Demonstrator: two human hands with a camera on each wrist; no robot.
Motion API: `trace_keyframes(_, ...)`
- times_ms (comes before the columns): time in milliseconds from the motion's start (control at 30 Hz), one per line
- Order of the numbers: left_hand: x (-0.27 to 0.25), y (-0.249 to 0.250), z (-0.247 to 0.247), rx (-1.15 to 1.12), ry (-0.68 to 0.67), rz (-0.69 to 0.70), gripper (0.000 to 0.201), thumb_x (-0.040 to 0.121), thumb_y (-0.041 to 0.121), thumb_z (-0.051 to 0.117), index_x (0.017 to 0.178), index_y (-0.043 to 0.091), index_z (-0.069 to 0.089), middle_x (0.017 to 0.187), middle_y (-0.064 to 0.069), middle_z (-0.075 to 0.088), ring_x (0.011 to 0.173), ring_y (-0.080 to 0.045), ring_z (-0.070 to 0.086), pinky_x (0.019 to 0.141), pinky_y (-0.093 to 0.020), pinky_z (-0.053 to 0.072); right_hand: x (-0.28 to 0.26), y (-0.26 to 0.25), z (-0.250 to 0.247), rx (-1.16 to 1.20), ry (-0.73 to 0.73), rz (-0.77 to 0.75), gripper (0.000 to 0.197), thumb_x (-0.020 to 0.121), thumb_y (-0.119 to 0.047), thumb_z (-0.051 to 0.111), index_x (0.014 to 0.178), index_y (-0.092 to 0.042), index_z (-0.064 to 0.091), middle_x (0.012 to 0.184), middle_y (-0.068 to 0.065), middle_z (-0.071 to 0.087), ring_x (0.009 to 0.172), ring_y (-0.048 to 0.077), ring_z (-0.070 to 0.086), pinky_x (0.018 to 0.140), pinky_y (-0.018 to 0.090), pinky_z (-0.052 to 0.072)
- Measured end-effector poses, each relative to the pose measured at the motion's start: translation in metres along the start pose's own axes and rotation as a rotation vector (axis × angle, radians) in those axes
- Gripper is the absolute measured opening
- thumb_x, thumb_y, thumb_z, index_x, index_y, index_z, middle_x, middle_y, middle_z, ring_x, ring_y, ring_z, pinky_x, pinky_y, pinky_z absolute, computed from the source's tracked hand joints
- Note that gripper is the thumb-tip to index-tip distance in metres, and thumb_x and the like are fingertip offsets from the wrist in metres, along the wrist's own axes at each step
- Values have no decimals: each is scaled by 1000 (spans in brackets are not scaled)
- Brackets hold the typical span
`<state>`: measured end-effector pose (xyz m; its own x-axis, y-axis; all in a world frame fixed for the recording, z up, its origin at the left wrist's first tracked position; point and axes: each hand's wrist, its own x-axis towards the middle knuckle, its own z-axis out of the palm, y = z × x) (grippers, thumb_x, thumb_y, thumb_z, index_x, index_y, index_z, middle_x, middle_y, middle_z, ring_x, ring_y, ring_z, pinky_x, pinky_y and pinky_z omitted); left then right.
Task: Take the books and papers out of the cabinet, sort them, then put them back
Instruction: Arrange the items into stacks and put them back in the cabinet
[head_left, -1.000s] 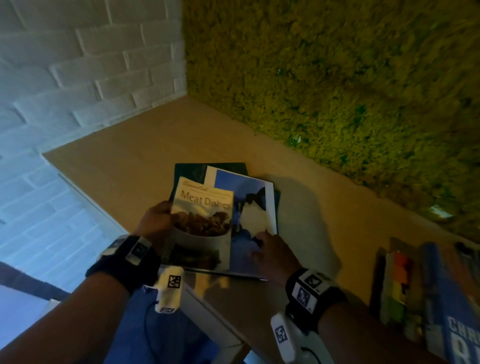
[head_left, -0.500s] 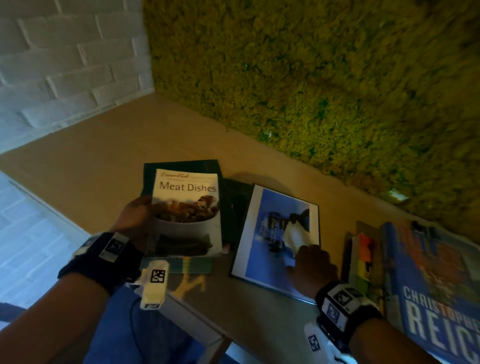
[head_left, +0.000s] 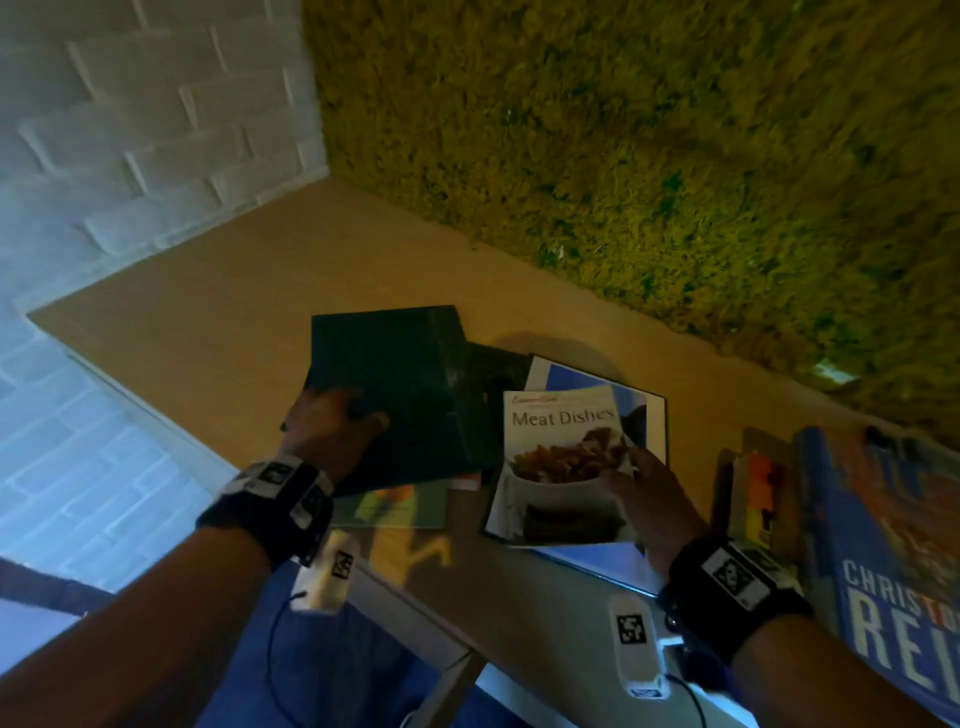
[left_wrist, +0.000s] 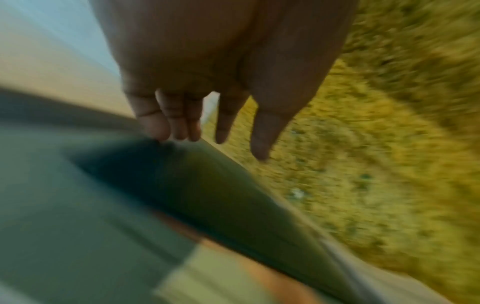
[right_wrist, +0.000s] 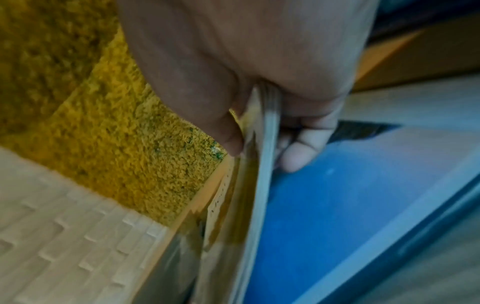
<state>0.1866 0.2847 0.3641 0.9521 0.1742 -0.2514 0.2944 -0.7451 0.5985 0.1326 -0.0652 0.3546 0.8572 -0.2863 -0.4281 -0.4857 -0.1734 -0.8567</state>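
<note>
A "Meat Dishes" cookbook (head_left: 561, 467) lies tilted over a blue magazine (head_left: 566, 375) on the wooden top (head_left: 208, 322). My right hand (head_left: 644, 483) pinches the cookbook's right edge; in the right wrist view the cookbook (right_wrist: 249, 205) sits between thumb and fingers of that hand (right_wrist: 259, 152), above the blue magazine (right_wrist: 337, 216). To the left lies a dark green book (head_left: 384, 389). My left hand (head_left: 343, 415) rests on its near left corner. The blurred left wrist view shows straight fingers (left_wrist: 166, 127) touching the dark green book (left_wrist: 194, 185), thumb apart.
A green and orange booklet (head_left: 395, 506) pokes out under the dark book. At the right edge lie a large blue hardback (head_left: 893, 571) and a colourful thin book (head_left: 758, 493). A moss wall (head_left: 623, 156) backs the wooden top and white brick (head_left: 130, 130) closes the left.
The cookbook went from my left hand to my right and moved right, onto the blue magazine. My left hand shifted onto the uncovered dark green book.
</note>
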Motion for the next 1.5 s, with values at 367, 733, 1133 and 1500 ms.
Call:
trace_keyframes(367, 29, -22, -10, -104, 8, -178, 94, 70, 19, 87, 145, 15, 31, 136, -24, 50, 119, -49, 53, 98, -52, 48, -7, 21, 35, -905, -223, -427, 47, 95, -45, 60, 140, -36, 50, 149, -3, 46, 141, 22, 40, 116, 44, 36)
trace_keyframes(733, -21, 76, -46, -991, 4, 361, 50, 85, -6, 59, 126, 24, 60, 97, -7, 76, 89, -30, 72, 70, -36, 61, -24, -15, 22, -846, -347, -342, 63, 94, -70, 42, 132, -22, 60, 140, 3, 56, 127, 20, 54, 108, 42, 44)
trace_keyframes(1133, -83, 164, 34, -331, -545, 777, 32, 99, 16, 60, 130, 9, 61, 118, -6, 59, 101, -10, 60, 90, -15, 46, -50, -60, -7, 620, -339, -66, 54, 104, -57, 34, 136, -25, 63, 134, 11, 68, 128, 35, 61, 106, 60, 46)
trace_keyframes(1500, -18, 121, 91, 32, -392, 240, 79, 87, 69, 55, 146, 17, 46, 149, -10, 49, 129, -31, 52, 105, -40, 45, -31, -10, -46, -14, 102, 95, 11, 94, -13, 60, 98, -22, 66, 104, 11, 68, 88, 23, 63, 68, 33, 51)
